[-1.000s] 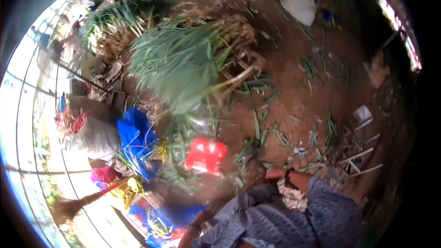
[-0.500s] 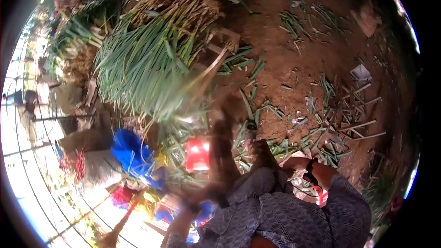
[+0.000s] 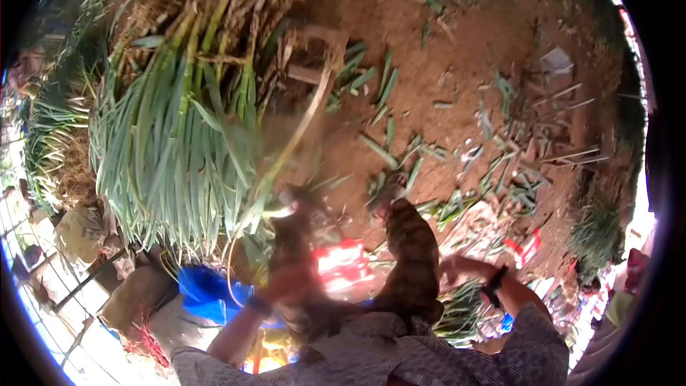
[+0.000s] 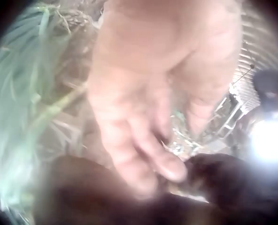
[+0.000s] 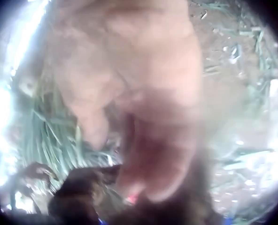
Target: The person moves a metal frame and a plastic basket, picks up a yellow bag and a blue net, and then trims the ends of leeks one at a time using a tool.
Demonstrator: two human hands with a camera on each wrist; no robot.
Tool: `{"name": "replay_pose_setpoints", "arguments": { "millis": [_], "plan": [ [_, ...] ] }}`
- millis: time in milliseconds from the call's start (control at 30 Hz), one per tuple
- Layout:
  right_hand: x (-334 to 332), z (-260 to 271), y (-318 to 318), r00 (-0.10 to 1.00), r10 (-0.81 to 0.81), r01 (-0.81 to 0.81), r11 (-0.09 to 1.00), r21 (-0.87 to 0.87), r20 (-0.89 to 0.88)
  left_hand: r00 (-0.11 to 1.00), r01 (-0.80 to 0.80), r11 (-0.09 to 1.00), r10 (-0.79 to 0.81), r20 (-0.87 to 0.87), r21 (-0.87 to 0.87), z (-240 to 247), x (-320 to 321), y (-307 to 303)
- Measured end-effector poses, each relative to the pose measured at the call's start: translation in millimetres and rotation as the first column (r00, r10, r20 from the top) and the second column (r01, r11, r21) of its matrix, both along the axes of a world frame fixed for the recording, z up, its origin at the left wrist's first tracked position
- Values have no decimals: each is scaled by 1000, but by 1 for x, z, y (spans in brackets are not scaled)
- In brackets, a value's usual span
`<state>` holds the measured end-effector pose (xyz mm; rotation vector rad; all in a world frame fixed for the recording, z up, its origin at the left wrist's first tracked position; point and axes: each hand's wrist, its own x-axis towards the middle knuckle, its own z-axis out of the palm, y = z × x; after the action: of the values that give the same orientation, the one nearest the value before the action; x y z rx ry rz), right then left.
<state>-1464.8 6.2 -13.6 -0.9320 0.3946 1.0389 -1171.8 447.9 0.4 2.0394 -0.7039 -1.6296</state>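
Observation:
My left hand [image 3: 291,284] is beside my left leg, blurred. In the left wrist view the hand [image 4: 153,89] hangs with loosely bent fingers and nothing visible in them. The right hand [image 3: 457,269] is next to my right knee; in the right wrist view its fingers [image 5: 158,159] point down, relaxed, with no object seen in them. Whether either hand touches a leg is unclear. A large pile of long green-leaved stalks [image 3: 175,150] with dry roots lies ahead to the left, its leaves also showing in the left wrist view [image 4: 12,112].
A red object [image 3: 343,264] lies between my legs. Blue plastic [image 3: 204,292] and a sack [image 3: 139,299] are at the lower left. A low wooden frame [image 3: 307,73] stands beside the pile. Cut leaf pieces [image 3: 386,86] and thin sticks [image 3: 575,157] litter the brown soil [image 3: 443,71].
The head view has shifted and turned, so the stalk pile appears larger and farther left. Both legs now show more clearly. The hands appear farther apart than one second ago.

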Motion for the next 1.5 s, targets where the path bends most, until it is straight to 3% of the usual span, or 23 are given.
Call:
{"name": "replay_pose_setpoints", "arguments": {
  "millis": [33, 100, 133, 167, 200, 300, 367, 400, 433, 467, 500, 533, 600, 800, 900, 967, 1033, 1133, 1200, 1233, 1367, 1400, 1500],
  "plan": [
    [88, 9, 23, 948, -159, 112, 978, -178, -275, 980, -107, 994, 105, 171, 5, -20, 29, 2],
    [166, -74, 42, 951, -283, 209, 884, -417, -123, 787, -406, 913, 372, 493, -40, -74, 77, 12],
    [190, -124, 58, 866, -486, 490, 782, -384, 115, 716, -375, 917, 380, 586, -138, -107, 103, 15],
    [216, -157, 79, 732, -671, 655, 643, -397, 119, 628, -320, 917, 395, 671, -239, -138, 129, 15],
    [235, -180, 105, 714, -660, 676, 563, -475, 234, 598, -275, 929, 367, 712, -248, -157, 153, 8],
    [250, -265, 161, 802, -543, 596, 752, -282, 249, 590, -184, 980, 173, 789, -77, -229, 193, 4],
    [263, -264, 181, 836, -156, 421, 798, -432, 526, 611, -115, 988, -10, 791, 101, -252, 206, -7],
    [264, -273, 188, 706, 36, 421, 781, -461, 707, 622, -108, 983, -47, 782, 146, -251, 208, -15],
    [273, -255, 195, 808, -98, 412, 799, -439, 581, 598, -80, 984, -82, 797, 161, -270, 210, -7],
    [279, -241, 198, 722, -37, 440, 795, -418, 691, 574, -37, 986, -113, 811, 164, -293, 213, 3],
    [286, -226, 196, 702, -67, 422, 841, -338, 709, 360, 111, 992, -94, 928, 58, -303, 208, 15],
    [286, -238, 203, 651, 68, 374, 838, -398, 756, 534, 61, 998, -9, 845, -29, -301, 217, 12],
    [280, -234, 210, 665, -15, 406, 846, -345, 747, 426, 33, 991, 106, 899, -132, -294, 216, 7],
    [241, -222, 213, 507, 226, 433, 768, -473, 832, 213, -102, 894, 447, 869, -435, -242, 202, 21],
    [224, -217, 198, 457, 195, 438, 799, -411, 868, 367, -204, 455, 856, 363, -867, -196, 182, 41],
    [209, -225, 186, 490, 110, 442, 823, -356, 865, 379, -232, 503, 835, 399, -833, -136, 146, 62],
    [207, -245, 180, 574, -1, 449, 837, -314, 819, 379, -230, 327, 897, 225, -916, -113, 111, 88],
    [218, -194, 199, 745, -147, 457, 822, -339, 650, 440, -245, 351, 871, 219, -904, -57, 53, 108],
    [226, -148, 233, 651, -296, 544, 824, -158, 698, 456, -263, 444, 840, 295, -856, -49, 14, 104],
    [231, -133, 246, 594, -379, 595, 801, -71, 710, 575, -322, 307, 815, 73, -895, -60, -5, 95],
    [252, -108, 291, 492, -672, 703, 682, 203, 554, 502, 66, 753, 542, 674, -655, -102, -82, 61],
    [251, -106, 295, 531, -662, 691, 700, 183, 529, 489, 208, 631, 595, 638, -747, -113, -97, 50],
    [238, -119, 281, 646, -617, 614, 770, 173, 449, 487, 344, 751, 371, 791, -564, -173, -108, 29]
  ]
}}
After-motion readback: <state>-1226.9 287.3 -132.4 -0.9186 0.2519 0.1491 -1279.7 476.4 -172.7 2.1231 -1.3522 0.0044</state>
